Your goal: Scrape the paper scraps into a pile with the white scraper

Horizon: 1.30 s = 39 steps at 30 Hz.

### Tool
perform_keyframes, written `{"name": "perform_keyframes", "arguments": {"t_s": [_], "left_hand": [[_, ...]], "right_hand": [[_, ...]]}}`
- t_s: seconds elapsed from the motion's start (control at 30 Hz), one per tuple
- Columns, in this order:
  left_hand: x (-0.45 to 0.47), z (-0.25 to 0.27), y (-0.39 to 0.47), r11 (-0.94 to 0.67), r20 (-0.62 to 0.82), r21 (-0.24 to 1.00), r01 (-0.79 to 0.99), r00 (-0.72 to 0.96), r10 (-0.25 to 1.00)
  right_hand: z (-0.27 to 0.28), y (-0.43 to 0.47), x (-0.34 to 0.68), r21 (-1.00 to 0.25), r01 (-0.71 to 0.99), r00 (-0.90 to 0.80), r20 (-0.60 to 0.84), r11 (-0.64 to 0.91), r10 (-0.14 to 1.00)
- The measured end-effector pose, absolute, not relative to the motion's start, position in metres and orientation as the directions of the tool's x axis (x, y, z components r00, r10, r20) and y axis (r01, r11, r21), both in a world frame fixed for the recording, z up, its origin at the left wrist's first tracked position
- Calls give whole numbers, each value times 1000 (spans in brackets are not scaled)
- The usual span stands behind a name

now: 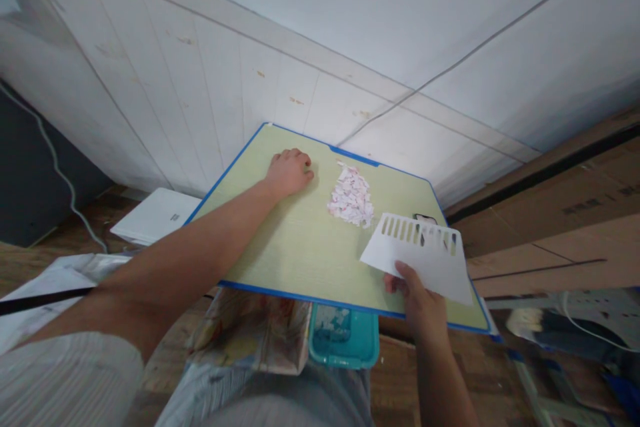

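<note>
Right hand (419, 295) pinches white sheet (440, 267) (slotted edge); left hand (289, 172) loose, near ragged scraps (351, 199).

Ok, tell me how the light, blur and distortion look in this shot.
Head view throughout: soft light, no strong glare on the board; a faint shadow beside the left hand; paper scraps slightly soft; lettering on the cardboard too blurred to read; wide-angle stretch enlarging the left sleeve near the corner.

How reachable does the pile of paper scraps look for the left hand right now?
Likely yes: the left hand is just left of the pile of paper scraps, with only bare yellow-green board visible between them.
</note>
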<state>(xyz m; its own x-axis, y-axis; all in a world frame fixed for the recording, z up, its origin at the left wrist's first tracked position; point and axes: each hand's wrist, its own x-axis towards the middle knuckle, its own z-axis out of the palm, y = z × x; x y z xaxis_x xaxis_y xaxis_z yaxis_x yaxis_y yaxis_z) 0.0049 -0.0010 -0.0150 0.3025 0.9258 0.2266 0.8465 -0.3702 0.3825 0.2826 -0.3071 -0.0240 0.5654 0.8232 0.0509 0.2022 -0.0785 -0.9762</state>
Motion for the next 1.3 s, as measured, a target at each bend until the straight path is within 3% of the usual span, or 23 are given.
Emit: {"name": "perform_keyframes", "arguments": {"t_s": [0.2, 0.5, 0.7, 0.93, 1.13, 1.3], "left_hand": [[5, -11, -2, -368, 200, 369, 854, 313, 928], [6, -10, -5, -360, 201, 373, 855, 304, 931], [6, -12, -3, -352, 207, 379, 856, 292, 934], [6, -11, -3, -346, 204, 383, 856, 287, 936], [6, -9, -4, -344, 197, 376, 860, 288, 937], [6, -9, -4, -357, 201, 372, 857, 301, 932]], "right_hand": [[-32, -252, 296, -972, 229, 693, 123, -55, 711], [-37, -248, 300, -957, 277, 629, 111, -89, 770], [-35, -267, 297, -899, 427, 582, 193, -95, 790], [-36, -264, 291, -942, 330, 592, 162, -54, 790], [-31, -272, 291, -871, 484, 496, 197, -80, 846], [-21, -293, 289, -864, 487, 412, 99, -127, 906]]}}
